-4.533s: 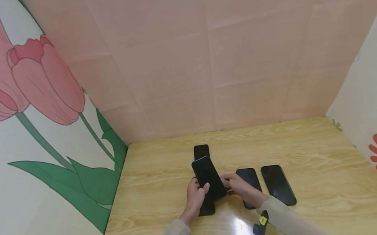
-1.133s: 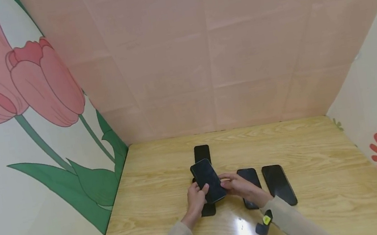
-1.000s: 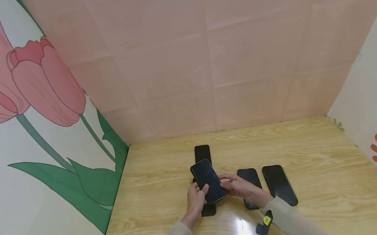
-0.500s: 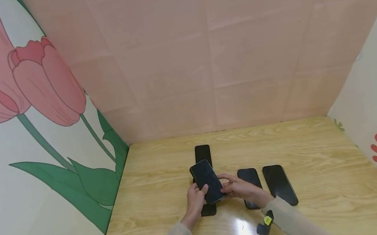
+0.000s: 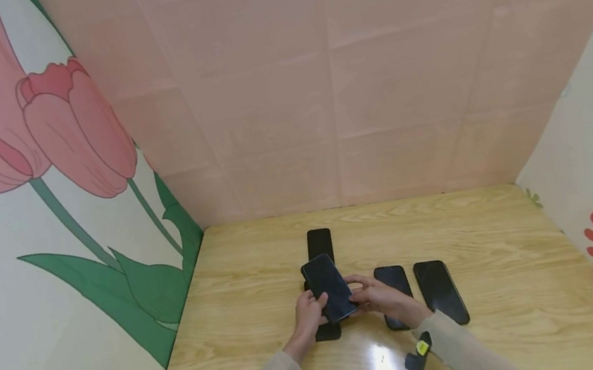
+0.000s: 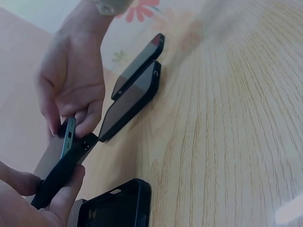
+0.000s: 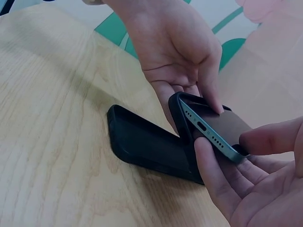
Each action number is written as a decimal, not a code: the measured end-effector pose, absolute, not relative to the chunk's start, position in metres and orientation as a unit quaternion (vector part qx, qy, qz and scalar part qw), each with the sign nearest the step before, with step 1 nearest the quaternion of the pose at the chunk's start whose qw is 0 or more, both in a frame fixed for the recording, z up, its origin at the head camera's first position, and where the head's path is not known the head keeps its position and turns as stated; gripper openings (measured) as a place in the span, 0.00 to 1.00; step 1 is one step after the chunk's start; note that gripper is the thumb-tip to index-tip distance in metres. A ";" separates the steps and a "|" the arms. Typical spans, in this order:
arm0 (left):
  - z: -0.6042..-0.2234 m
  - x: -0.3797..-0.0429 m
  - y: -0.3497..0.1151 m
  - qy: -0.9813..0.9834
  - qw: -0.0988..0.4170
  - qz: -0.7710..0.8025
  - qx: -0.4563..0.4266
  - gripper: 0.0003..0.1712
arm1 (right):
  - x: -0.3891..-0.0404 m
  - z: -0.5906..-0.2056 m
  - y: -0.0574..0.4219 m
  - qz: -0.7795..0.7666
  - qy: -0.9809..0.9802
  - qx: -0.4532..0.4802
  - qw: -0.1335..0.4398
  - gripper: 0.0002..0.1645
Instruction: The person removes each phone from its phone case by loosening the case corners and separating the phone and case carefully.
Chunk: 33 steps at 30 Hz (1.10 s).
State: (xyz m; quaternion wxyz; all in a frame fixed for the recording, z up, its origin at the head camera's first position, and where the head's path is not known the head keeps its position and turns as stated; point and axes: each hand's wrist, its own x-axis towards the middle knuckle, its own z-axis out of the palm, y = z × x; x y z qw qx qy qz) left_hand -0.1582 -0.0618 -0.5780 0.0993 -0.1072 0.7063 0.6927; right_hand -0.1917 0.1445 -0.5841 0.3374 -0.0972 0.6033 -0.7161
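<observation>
My left hand [image 5: 308, 316] grips a black phone case [image 7: 176, 105] near the table's middle, thumb over its face. A phone [image 5: 330, 287] with a pale green edge [image 7: 203, 126] sits partly in this case, its charging-port end tilted up out of it. My right hand [image 5: 380, 298] pinches that raised end at a corner, thumb on top and fingers beneath. Under the held phone, an open black case [image 7: 147, 142] lies on the table, hollow side up; the hands and phone cover part of it in the head view.
Farther back lies another flat black item [image 5: 319, 242], partly behind the held phone. To the right, two dark phones [image 5: 394, 279] [image 5: 441, 292] lie side by side on the wooden table [image 5: 514, 255]. A pink wall [image 5: 331, 109] stands behind; printed panels flank both sides.
Since the earliest frame, the held phone has turned slightly and dipped, and its screen looks bluer. My right fingers have shifted along its lower right edge. The other things have stayed in place.
</observation>
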 end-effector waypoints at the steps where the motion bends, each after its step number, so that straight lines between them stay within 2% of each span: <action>1: -0.578 -0.158 -0.062 0.706 0.102 0.693 -0.106 0.19 | -0.192 -0.584 0.145 -0.716 0.606 -0.094 0.334 0.31; 21: -0.576 -0.158 -0.063 0.682 0.125 0.716 -0.081 0.17 | -0.194 -0.579 0.152 -0.702 0.636 -0.096 0.305 0.33; 33: -0.574 -0.159 -0.065 0.691 0.109 0.711 -0.075 0.17 | -0.201 -0.582 0.163 -0.714 0.626 -0.105 0.294 0.36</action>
